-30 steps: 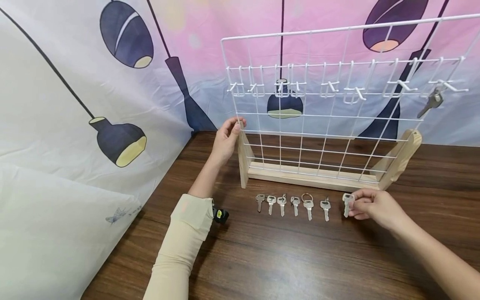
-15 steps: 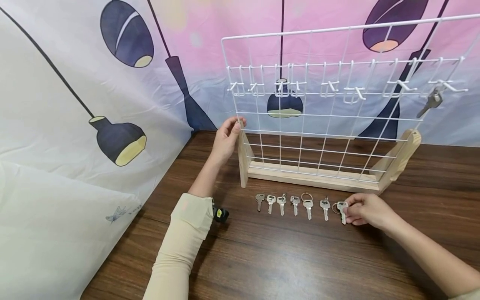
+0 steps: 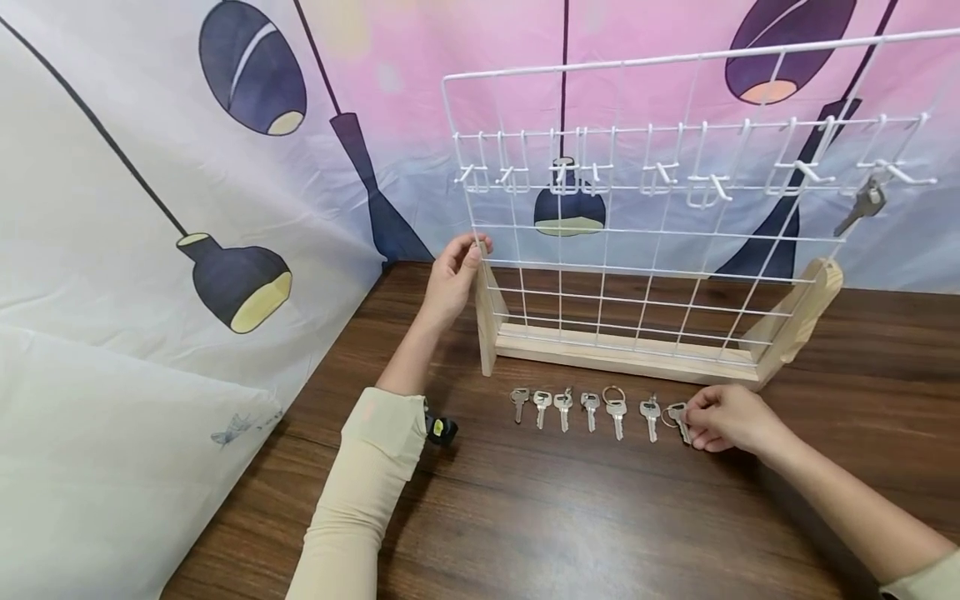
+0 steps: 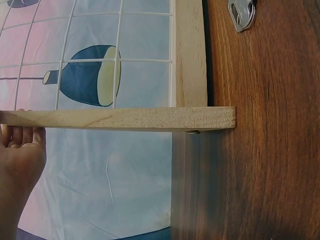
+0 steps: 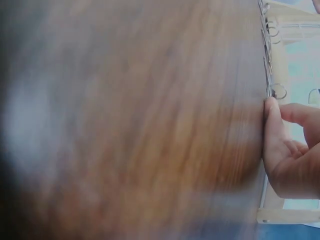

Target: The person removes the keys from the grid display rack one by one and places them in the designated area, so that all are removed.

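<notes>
My left hand grips the upper end of the wooden side post on the wire grid rack. The left wrist view shows its fingers curled at the post's edge. At the right end of a row of keys, my right hand holds a silver key with a ring, low at the tabletop. Its fingertips partly cover that key. Several other keys, among them one with a large ring, lie to its left. Another key hangs from the rightmost white hook.
Several white hooks line the upper part of the grid. The rack's wooden base stands behind the keys on the dark wooden table. Printed cloth hangs behind and to the left.
My right hand has moved left and slightly toward me with the key, then lowered it toward the tabletop beside the row. The left hand stays on the post.
</notes>
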Action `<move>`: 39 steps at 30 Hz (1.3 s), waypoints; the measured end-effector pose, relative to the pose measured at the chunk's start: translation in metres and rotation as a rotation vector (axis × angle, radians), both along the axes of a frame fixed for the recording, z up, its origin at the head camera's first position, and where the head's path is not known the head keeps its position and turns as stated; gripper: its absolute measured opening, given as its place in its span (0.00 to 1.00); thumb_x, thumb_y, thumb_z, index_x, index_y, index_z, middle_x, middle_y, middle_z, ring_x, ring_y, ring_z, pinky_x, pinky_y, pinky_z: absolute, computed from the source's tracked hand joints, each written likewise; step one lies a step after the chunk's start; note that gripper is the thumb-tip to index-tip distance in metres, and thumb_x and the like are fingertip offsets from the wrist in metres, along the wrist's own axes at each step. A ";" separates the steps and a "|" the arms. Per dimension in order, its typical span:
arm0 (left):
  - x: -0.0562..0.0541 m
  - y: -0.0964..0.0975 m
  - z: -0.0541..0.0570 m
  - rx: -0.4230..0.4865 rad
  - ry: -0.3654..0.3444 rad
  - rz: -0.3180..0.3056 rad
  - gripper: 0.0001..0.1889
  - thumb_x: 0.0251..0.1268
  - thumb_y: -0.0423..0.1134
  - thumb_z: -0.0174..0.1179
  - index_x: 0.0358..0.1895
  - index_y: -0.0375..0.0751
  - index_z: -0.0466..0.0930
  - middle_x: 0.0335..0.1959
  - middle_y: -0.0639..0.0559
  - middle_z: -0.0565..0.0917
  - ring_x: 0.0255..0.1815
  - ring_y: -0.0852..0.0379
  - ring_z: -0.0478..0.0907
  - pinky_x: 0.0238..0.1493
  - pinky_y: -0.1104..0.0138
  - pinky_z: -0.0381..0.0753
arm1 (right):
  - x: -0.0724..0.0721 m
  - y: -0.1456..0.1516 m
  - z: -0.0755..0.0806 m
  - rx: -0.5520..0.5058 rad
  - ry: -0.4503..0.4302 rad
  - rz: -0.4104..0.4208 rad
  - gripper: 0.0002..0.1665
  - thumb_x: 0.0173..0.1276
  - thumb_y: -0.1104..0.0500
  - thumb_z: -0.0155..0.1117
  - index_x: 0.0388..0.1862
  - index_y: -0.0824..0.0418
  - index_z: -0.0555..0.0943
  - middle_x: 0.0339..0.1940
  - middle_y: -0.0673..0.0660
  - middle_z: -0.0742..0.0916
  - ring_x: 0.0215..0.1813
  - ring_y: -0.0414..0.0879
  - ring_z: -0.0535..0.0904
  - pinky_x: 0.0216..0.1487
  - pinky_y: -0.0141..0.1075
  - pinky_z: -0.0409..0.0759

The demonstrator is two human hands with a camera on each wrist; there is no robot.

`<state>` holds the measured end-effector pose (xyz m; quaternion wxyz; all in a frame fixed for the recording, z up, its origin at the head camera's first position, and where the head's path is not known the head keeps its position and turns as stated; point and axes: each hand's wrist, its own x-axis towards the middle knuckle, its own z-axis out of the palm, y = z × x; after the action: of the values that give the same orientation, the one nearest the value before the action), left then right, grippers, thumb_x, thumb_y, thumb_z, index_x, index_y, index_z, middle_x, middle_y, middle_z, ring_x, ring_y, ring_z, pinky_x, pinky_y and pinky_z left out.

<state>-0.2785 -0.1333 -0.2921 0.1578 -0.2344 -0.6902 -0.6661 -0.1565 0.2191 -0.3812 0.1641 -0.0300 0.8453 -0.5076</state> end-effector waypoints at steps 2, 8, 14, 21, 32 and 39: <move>0.000 0.002 -0.001 -0.001 -0.001 -0.006 0.14 0.71 0.27 0.44 0.54 0.20 0.66 0.50 0.26 0.73 0.52 0.52 0.72 0.55 0.66 0.69 | 0.002 0.001 -0.001 0.028 -0.005 -0.029 0.06 0.61 0.67 0.54 0.31 0.72 0.74 0.18 0.55 0.82 0.21 0.43 0.80 0.22 0.35 0.81; 0.000 0.006 -0.002 0.001 -0.003 -0.001 0.14 0.70 0.28 0.45 0.53 0.20 0.67 0.50 0.26 0.73 0.52 0.51 0.73 0.55 0.66 0.69 | 0.006 0.002 -0.002 0.057 -0.008 -0.062 0.05 0.61 0.66 0.56 0.28 0.69 0.72 0.16 0.55 0.82 0.19 0.43 0.80 0.20 0.35 0.80; -0.002 0.007 -0.002 0.000 0.011 0.000 0.14 0.70 0.27 0.44 0.53 0.20 0.67 0.48 0.32 0.76 0.49 0.60 0.73 0.56 0.65 0.69 | 0.005 0.005 0.002 0.037 -0.029 -0.050 0.08 0.62 0.64 0.58 0.28 0.67 0.70 0.16 0.55 0.82 0.18 0.42 0.79 0.20 0.35 0.80; -0.002 0.007 0.000 -0.002 0.001 -0.013 0.14 0.71 0.27 0.44 0.54 0.21 0.67 0.51 0.27 0.73 0.50 0.58 0.73 0.56 0.65 0.69 | 0.004 0.028 0.038 0.123 0.163 -0.030 0.18 0.69 0.57 0.53 0.38 0.75 0.75 0.20 0.56 0.83 0.22 0.45 0.80 0.23 0.38 0.80; -0.002 0.005 0.000 0.002 -0.016 -0.013 0.15 0.71 0.29 0.44 0.54 0.21 0.66 0.52 0.26 0.72 0.54 0.49 0.72 0.57 0.65 0.68 | 0.011 0.042 0.127 -0.247 0.772 -0.663 0.11 0.61 0.65 0.64 0.23 0.51 0.80 0.12 0.42 0.80 0.14 0.31 0.74 0.17 0.19 0.68; -0.001 0.000 -0.001 0.010 -0.025 0.006 0.14 0.71 0.27 0.44 0.54 0.20 0.66 0.53 0.25 0.72 0.55 0.47 0.72 0.57 0.65 0.69 | -0.005 0.031 0.145 -0.212 0.984 -0.839 0.08 0.58 0.63 0.66 0.34 0.51 0.80 0.25 0.40 0.78 0.28 0.31 0.70 0.32 0.22 0.66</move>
<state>-0.2791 -0.1332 -0.2934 0.1526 -0.2232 -0.6894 -0.6720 -0.1613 0.2502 -0.2366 -0.4576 0.0577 0.7071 -0.5359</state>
